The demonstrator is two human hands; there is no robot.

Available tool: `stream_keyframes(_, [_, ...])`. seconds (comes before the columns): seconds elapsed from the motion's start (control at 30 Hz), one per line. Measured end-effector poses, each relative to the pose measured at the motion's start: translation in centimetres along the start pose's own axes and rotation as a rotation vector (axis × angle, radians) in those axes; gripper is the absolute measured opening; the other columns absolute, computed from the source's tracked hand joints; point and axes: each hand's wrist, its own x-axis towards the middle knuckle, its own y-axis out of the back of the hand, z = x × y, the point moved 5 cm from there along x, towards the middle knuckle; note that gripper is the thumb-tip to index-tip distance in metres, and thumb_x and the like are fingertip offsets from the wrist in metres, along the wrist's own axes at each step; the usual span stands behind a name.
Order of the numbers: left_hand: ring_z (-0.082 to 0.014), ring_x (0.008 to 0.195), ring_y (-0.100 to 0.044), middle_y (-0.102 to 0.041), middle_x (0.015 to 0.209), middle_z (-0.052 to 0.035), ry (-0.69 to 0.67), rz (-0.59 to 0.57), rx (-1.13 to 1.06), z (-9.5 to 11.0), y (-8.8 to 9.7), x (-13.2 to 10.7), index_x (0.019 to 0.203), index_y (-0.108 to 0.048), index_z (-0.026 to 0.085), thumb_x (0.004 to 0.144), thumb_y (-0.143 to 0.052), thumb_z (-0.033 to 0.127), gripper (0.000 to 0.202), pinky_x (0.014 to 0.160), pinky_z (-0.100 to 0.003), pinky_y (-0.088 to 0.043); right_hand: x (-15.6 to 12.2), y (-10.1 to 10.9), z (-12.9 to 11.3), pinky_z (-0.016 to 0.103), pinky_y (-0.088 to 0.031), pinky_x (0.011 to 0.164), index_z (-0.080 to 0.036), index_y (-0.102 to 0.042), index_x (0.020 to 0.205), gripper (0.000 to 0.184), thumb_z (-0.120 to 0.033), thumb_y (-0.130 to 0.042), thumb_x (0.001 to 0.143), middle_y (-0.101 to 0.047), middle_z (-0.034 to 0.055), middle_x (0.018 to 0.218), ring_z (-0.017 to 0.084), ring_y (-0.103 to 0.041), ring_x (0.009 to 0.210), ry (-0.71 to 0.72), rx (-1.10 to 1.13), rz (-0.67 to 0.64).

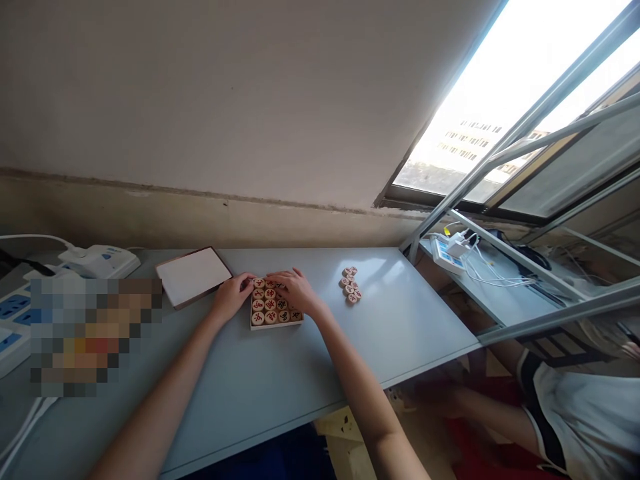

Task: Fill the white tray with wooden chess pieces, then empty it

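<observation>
A shallow box (277, 326) on the desk holds rows of round Chinese chess pieces (271, 305) with red and dark characters. At its far left corner, my left hand (233, 297) has its fingers curled against the edge. My right hand (299, 292) lies over the far right part of the box, fingers stretched across the pieces there and covering some of them. No piece shows in its fingers. Loose Chinese chess pieces (351, 285) form a small cluster on the desk to the right. The box lid (194, 275), pale with a brown rim, lies behind my left hand.
White power strips (103, 260) with cables occupy the desk's left end, near a pixelated patch. The wall (200, 100) runs behind the desk (395, 320). Metal bed-frame bars (530, 150) and a second desk with a power strip (447, 257) stand right. A person (575, 407) sits lower right.
</observation>
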Motion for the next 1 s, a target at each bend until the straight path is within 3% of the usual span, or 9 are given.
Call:
stream_keyframes(0.13, [-0.02,0.084,-0.06,-0.068,0.096,-0.0032,0.006,0.009,0.001,0.2,0.1,0.0,0.099,-0.062,0.023,0.084,-0.034,0.042,0.037,0.073,-0.027,-0.042,0.1,0.5,0.1,0.037,-0.025,0.105,-0.026,-0.058,0.112,0.026,-0.026,-0.052,0.087,-0.061,0.0025,0.116,0.016,-0.052,0.11,-0.004,-0.024,0.104])
stream_keyframes(0.27, [-0.0198,0.079,-0.06,-0.069,0.092,-0.0032,0.024,0.004,0.008,0.1,0.1,0.0,0.099,-0.062,0.023,0.083,-0.034,0.042,0.038,0.067,-0.026,-0.04,-0.8,2.3,1.0,0.034,-0.029,0.1,-0.024,-0.058,0.108,0.024,-0.033,-0.051,0.087,-0.058,0.0034,0.118,0.017,-0.049,0.11,-0.09,-0.048,0.265])
stream_keyframes(0.37, [-0.0204,0.08,-0.06,-0.069,0.092,-0.0036,0.029,0.002,0.015,-0.1,0.0,0.0,0.1,-0.062,0.022,0.083,-0.034,0.042,0.038,0.065,-0.026,-0.039,-2.5,3.9,3.4,0.04,-0.024,0.103,-0.023,-0.058,0.106,0.023,-0.032,-0.048,0.088,-0.055,0.0058,0.121,0.02,-0.045,0.114,-0.258,-0.155,0.368])
stream_keyframes(0.57, [-0.0204,0.083,-0.06,-0.068,0.095,-0.0035,0.011,0.01,0.018,-0.1,0.0,-0.1,0.1,-0.061,0.023,0.083,-0.032,0.042,0.039,0.067,-0.026,-0.04,-6.5,5.3,9.5,0.058,-0.007,0.105,-0.021,-0.062,0.094,0.024,-0.026,-0.039,0.088,-0.056,0.0108,0.114,0.026,-0.043,0.113,-0.595,-0.368,0.411])
stream_keyframes(0.73, [-0.0209,0.084,-0.061,-0.068,0.095,-0.0039,0.015,0.005,0.032,-0.1,-0.1,0.0,0.1,-0.06,0.023,0.083,-0.032,0.043,0.038,0.069,-0.027,-0.04,-7.6,5.8,10.8,0.062,-0.002,0.104,-0.02,-0.061,0.099,0.027,-0.018,-0.039,0.084,-0.053,0.013,0.118,0.027,-0.039,0.117,-0.697,-0.406,0.536])
stream_keyframes(0.8, [-0.0213,0.086,-0.06,-0.068,0.097,-0.0046,0.017,0.004,0.032,-0.1,-0.1,0.0,0.101,-0.06,0.022,0.084,-0.032,0.043,0.039,0.071,-0.028,-0.04,-6.9,5.8,9.7,0.06,-0.005,0.104,-0.021,-0.06,0.105,0.029,-0.018,-0.041,0.084,-0.05,0.0122,0.123,0.028,-0.038,0.12,-0.664,-0.35,0.553])
stream_keyframes(0.87, [-0.0217,0.087,-0.06,-0.067,0.098,-0.0049,0.024,-0.001,0.036,-0.1,-0.1,0.0,0.101,-0.06,0.022,0.084,-0.032,0.043,0.039,0.071,-0.028,-0.04,-5.6,5.5,7.7,0.053,-0.016,0.105,-0.023,-0.057,0.111,0.029,-0.02,-0.042,0.086,-0.049,0.0092,0.126,0.025,-0.04,0.119,-0.536,-0.23,0.521])
stream_keyframes(0.93, [-0.0216,0.086,-0.06,-0.068,0.097,-0.0047,0.027,-0.007,0.037,-0.1,-0.1,0.0,0.101,-0.06,0.022,0.084,-0.032,0.043,0.039,0.07,-0.028,-0.04,-4.0,4.5,4.7,0.042,-0.028,0.102,-0.025,-0.056,0.113,0.029,-0.023,-0.044,0.087,-0.051,0.0054,0.126,0.02,-0.043,0.117,-0.309,-0.072,0.394])
stream_keyframes(1.0, [-0.0212,0.085,-0.061,-0.068,0.096,-0.0043,0.021,-0.01,0.033,0.0,0.0,-0.1,0.1,-0.06,0.022,0.084,-0.032,0.043,0.038,0.069,-0.027,-0.04,-2.7,2.8,1.5,0.034,-0.032,0.099,-0.029,-0.056,0.115,0.031,-0.023,-0.049,0.086,-0.052,0.002,0.125,0.017,-0.045,0.116,-0.074,0.04,0.209])
